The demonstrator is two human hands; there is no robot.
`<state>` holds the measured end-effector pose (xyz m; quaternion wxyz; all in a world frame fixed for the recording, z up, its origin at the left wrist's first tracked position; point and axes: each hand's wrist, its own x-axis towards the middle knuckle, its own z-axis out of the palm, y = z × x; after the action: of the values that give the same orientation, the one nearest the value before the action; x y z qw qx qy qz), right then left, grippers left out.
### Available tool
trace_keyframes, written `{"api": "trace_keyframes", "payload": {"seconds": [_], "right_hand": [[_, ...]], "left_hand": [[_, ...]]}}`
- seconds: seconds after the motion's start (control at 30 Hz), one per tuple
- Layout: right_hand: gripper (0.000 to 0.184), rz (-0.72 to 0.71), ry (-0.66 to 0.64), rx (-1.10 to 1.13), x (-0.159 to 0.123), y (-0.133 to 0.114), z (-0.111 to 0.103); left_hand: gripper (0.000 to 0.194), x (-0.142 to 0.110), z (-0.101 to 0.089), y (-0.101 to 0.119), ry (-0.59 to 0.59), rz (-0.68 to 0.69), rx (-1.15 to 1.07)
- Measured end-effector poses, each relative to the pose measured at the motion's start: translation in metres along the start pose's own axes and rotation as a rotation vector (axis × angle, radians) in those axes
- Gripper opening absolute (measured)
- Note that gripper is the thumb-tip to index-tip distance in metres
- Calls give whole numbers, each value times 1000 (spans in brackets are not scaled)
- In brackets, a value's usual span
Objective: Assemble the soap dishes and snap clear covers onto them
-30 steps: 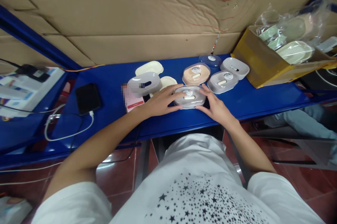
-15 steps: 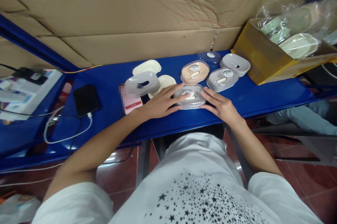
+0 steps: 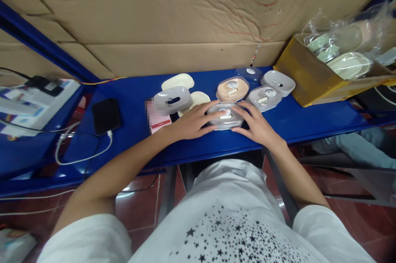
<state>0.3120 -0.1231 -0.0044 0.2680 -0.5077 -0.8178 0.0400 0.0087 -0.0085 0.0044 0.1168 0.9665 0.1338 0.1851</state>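
While the spread left hand (image 3: 195, 123) and right hand (image 3: 259, 126) touch the grey case (image 3: 227, 123), blue tabletop (image 3: 216, 142) extends before its near edge.

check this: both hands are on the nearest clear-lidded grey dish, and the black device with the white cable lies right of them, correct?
Wrong side: the head view shows the black device with the white cable lying left of them. The left hand and right hand are indeed on the nearest clear-lidded grey dish.
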Motion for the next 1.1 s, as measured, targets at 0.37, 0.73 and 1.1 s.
{"api": "trace_keyframes", "payload": {"seconds": [0.37,0.73,1.1], "right_hand": [[57,136,71,-436,38,-2,2],[48,-45,16,-300,51,-23,12],[54,-116,-218,-222,83,-49,41]], "left_hand": [[76,-21,-80,-34,-55,-467,335],[72,-9,-76,-24,-16,-704,203],[51,-8,-46,-22,235,-667,264]]}}
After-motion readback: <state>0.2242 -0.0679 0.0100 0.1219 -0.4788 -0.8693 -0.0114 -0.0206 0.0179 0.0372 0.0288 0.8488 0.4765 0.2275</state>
